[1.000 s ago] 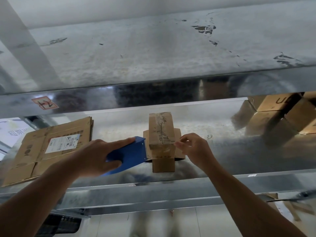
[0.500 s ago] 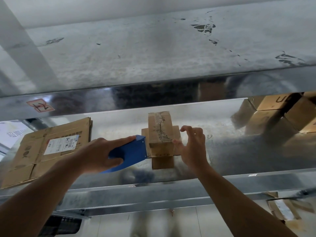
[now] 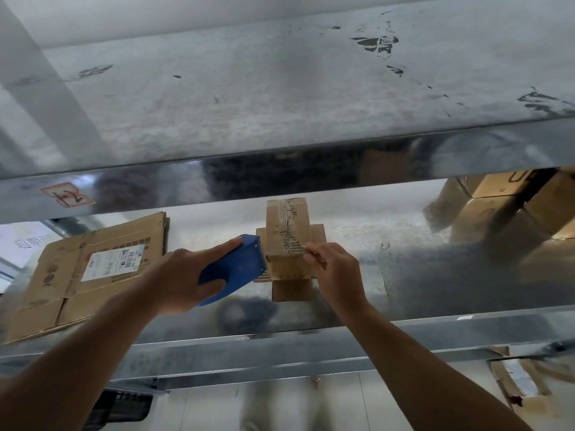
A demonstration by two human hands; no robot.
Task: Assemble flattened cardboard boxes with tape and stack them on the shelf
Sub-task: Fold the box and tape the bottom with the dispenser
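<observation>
At the centre of the frame, a small brown cardboard box [image 3: 287,231] with tape along its top is sitting on the shiny metal shelf [image 3: 404,275]. The left hand [image 3: 177,275] is gripping a blue plastic tape dispenser [image 3: 236,269], with its front end just beside the box's left side. The right hand [image 3: 336,272] is pinching the box's near right edge with curled fingers. Flattened brown cardboard sheets [image 3: 93,269] are lying at the left, and assembled brown boxes [image 3: 497,188] are standing at the upper right.

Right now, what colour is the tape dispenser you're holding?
Blue; the tape dispenser shows best in the head view.

Head-worn view, close, facing shelf [image 3: 410,293]
</observation>
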